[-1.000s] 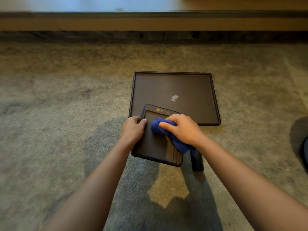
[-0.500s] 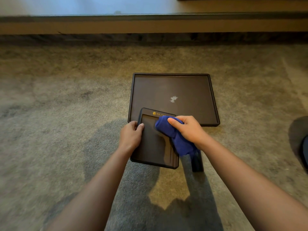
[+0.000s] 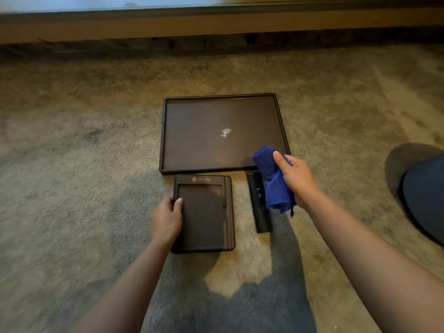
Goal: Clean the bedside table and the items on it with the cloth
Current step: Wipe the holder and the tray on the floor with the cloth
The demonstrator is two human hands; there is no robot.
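Carpet [image 3: 72,169], grey-beige, fills the near ground; both forearms enter from the bottom edge, well apart.

Left hand [image 3: 167,218]: fingers wrapped round the left edge of a dark notepad holder [image 3: 209,222], thumb on its top face. Holder looks to lie flat on the carpet, gold lettering at its far end. No cloth on it.

Just right of the holder: a slim black bar [image 3: 259,212], lying lengthwise, possibly a remote; too dark to tell.

Right hand [image 3: 296,180]: clamped on the bunched blue cloth [image 3: 274,183], thumb across the top. Cloth is off every surface, raised over the bar's far end and the near right corner of the tray. Loose end hangs toward the bar; contact there cannot be judged.

Beyond the holder, just apart from it: large dark rectangular tray [image 3: 192,145], raised rim, on the carpet. One small white scrap [image 3: 225,132] near its centre.

Far right: dark rounded shape [image 3: 425,200], unidentified. Far edge: a low wooden ledge [image 3: 216,27] across the whole width. Bedside table top not identifiable in view.

Judgement: step in hand is between items. Holder appears finished with; cloth is positioned toward the tray or the bar.

Next move calls for: left hand to let go of the holder and steady the next item; cloth brought down flat. On the tray, sweep the scrap toward a rim and lift it out, not smear it.
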